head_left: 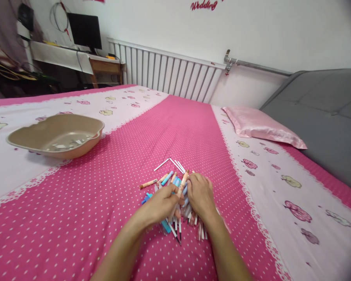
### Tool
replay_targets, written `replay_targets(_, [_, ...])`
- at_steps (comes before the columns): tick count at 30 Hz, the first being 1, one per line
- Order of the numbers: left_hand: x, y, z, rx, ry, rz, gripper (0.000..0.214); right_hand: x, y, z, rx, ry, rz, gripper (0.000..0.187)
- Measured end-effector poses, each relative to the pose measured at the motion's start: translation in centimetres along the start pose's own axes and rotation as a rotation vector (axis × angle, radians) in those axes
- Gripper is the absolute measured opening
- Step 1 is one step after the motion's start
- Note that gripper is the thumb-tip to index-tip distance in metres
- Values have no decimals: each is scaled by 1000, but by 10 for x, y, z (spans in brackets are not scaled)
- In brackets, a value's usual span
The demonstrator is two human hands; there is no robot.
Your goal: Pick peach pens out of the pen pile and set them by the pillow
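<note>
A pile of pens (175,183) with blue, orange and white barrels lies on the pink polka-dot bedspread (111,203). Both hands rest on the pile. My left hand (160,205) has its fingers curled around an orange pen (182,184) that sticks up from the pile. My right hand (201,195) presses palm-down on the pens, with its fingers bent and hidden at the tips. Several white pen refills (175,164) lie loose just beyond the pile.
A beige plastic basin (57,134) sits on the bed at the left with a few small things inside. A pink satin pillow (260,125) lies at the right by the grey headboard (327,113). A white radiator (166,72) and a desk with a monitor (84,31) stand behind.
</note>
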State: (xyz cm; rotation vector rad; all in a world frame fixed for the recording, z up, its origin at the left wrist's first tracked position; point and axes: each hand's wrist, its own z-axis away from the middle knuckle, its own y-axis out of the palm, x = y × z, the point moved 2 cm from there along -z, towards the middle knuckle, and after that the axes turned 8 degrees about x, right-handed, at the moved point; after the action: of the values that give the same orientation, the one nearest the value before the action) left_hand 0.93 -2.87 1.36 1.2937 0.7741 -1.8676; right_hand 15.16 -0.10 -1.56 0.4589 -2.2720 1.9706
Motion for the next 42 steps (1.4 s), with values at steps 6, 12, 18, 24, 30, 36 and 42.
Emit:
replay_targets(6, [0,-10,3,-73,16,-51,15,2,0,5,58,-54,24,34])
replay_targets(12, [-2,-6,0,-16,19,-64,17,2,-1,6,116,-117,26,37])
replay_targets(18, [4,2,-1,88,10,-36,17,0,2,3,178,-105,20,36])
replay_targets(24, [4,10,0,171,-71,-33,13,-2,4,3,178,-119,-22,37])
replay_targets(30, [4,8,3,138,-105,-69,8,-2,6,1,152,-67,-52,36])
replay_targets(36, [2,-8,5,26,-94,-87,13,-2,6,1,121,-63,-50,42])
replay_targets(42, [-1,-13,6,16,-54,-90,18,-1,2,2,124,-63,-64,40])
